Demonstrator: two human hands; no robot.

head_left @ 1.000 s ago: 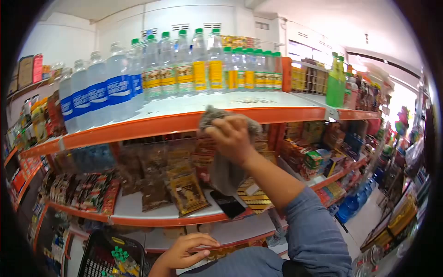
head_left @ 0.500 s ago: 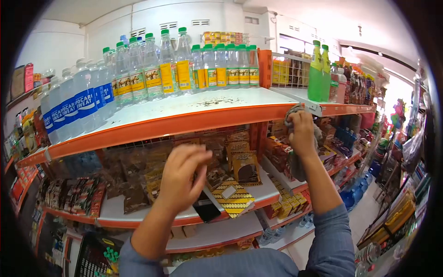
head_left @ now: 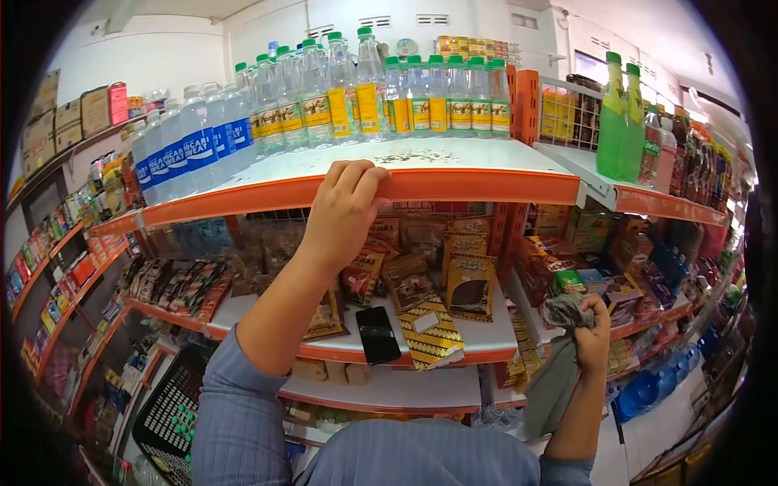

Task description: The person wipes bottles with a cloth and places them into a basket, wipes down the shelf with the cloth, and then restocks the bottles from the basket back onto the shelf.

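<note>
A white, orange-edged shelf [head_left: 486, 185] bears dark specks [head_left: 415, 157] beyond the left hand [head_left: 344, 202] gripping its rim; lower, apart, the right hand [head_left: 594, 334] clutches a limp grey cloth [head_left: 553, 390].

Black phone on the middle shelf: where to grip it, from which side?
Take the black phone by its near end, coming from the front, thumb on top, fingers below. It lies flat, and that end appears to jut past the shelf's orange front edge, which should leave room underneath. The yellow patterned packet close on its right makes a sideways pinch tighter.
</note>
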